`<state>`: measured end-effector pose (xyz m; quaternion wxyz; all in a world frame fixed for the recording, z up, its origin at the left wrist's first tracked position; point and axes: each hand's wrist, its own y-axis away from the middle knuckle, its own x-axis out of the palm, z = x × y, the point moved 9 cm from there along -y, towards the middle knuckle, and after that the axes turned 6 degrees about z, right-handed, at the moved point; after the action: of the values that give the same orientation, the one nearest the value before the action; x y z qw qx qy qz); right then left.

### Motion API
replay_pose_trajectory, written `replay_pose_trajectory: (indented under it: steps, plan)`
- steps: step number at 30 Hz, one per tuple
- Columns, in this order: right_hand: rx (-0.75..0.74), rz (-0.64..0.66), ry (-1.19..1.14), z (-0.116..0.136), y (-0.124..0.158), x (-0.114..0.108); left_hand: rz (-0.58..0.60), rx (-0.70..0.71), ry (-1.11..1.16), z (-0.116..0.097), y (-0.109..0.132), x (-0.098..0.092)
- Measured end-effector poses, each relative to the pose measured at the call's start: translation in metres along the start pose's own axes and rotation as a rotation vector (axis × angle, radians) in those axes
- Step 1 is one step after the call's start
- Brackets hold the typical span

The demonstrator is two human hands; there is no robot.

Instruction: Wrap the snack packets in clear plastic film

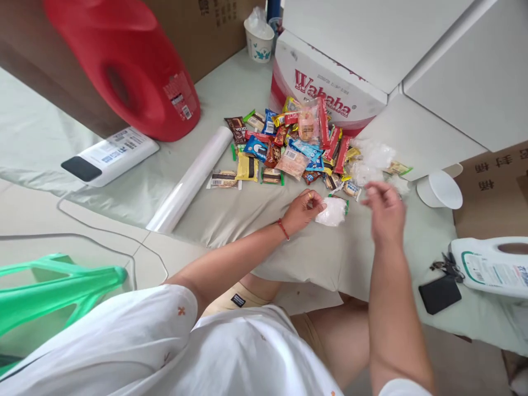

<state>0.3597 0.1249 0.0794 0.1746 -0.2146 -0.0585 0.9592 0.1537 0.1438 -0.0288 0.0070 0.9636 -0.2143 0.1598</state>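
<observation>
My left hand (304,210), with a red bracelet at its wrist, pinches the left edge of a small packet covered in whitish clear plastic (332,212). A bit of green wrapper edge shows at that packet's right side. My right hand (385,212) is raised to the right of it, apart from the packet. Its fingers are bent and smeared by motion, so I cannot make out whether they hold anything. Just beyond both hands lies a heap of wrapped snacks (292,163). Crumpled clear plastic (373,155) lies at the heap's right end.
A roll of clear film (193,179) lies left of the snacks. Farther left are a white device (111,157) and a red jug (165,104). Behind stands a Wahaha carton (284,71). To the right are a white bowl (439,190), a black wallet (439,295), keys and a white bottle (490,269).
</observation>
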Motion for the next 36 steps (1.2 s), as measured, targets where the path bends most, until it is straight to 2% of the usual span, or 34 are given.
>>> replay_pose_trajectory:
  steps: [2, 4, 7, 9, 13, 15, 21, 24, 28, 30, 32, 36]
  plan:
    - [0.056, 0.201, 0.031, -0.017, 0.048, 0.037, 0.029, 0.014, 0.017, -0.003, 0.002, 0.004]
    - [0.192, 0.233, -0.081, -0.044, 0.086, 0.057, 0.082, -0.047, 0.152, 0.001, 0.004, 0.011]
    - [0.35, 0.062, -0.317, -0.076, 0.115, 0.061, 0.166, -0.215, 0.347, 0.014, 0.009, 0.023]
    - [0.379, -0.063, -0.401, -0.084, 0.121, 0.053, 0.211, -0.258, 0.318, 0.018, 0.011, 0.027]
    - [0.403, -0.191, -0.447, -0.083, 0.12, 0.034, 0.346, -0.256, 0.16, 0.021, 0.011, 0.036]
    - [0.418, -0.231, -0.456, -0.082, 0.12, 0.027, 0.364, -0.264, 0.154, 0.023, 0.01, 0.036]
    - [0.442, -0.355, -0.472, -0.081, 0.123, -0.004, 0.183, -0.282, 0.393, 0.022, 0.005, 0.023]
    - [0.39, -0.408, -0.465, -0.068, 0.103, -0.03, 0.195, -0.299, 0.408, 0.023, 0.006, 0.024]
    - [0.187, -0.467, -0.452, -0.024, 0.051, -0.059, 0.229, -0.244, 0.315, 0.018, 0.006, 0.024]
    - [0.124, -0.459, -0.456, -0.005, 0.032, -0.059, 0.248, -0.224, 0.296, 0.016, 0.006, 0.025]
    - [0.124, -0.406, -0.475, 0.004, 0.026, -0.047, 0.271, -0.221, 0.305, 0.013, 0.006, 0.026]
    - [0.253, -0.305, -0.459, -0.011, 0.053, -0.011, 0.276, -0.24, 0.369, 0.011, 0.008, 0.03]
